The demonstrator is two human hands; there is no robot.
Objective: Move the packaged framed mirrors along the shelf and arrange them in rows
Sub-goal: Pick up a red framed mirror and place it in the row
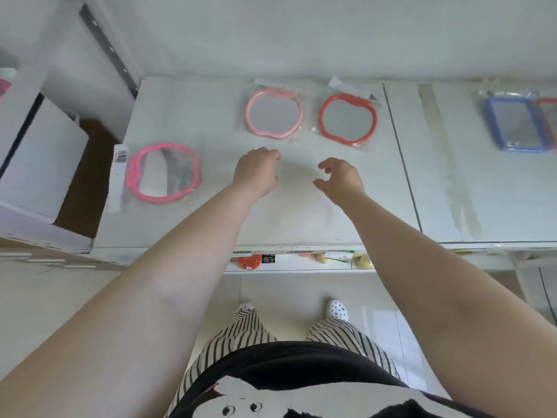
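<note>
Both arms reached over the white shelf [301, 218]. The left hand [256, 171] hung above bare shelf with fingers loosely curled, holding nothing. The right hand [340, 179] hung beside it, fingers and thumb spread and bent, also holding nothing. A bright pink mirror [162, 173] lay in its bag near the shelf's left edge, level with the hands. Beyond the hands, a pale pink mirror [273, 113] and a red mirror [348, 119] lay side by side, apart. Far right, a blue mirror [515, 125] lay against a red-framed one [548, 116] cut off by the frame edge.
</note>
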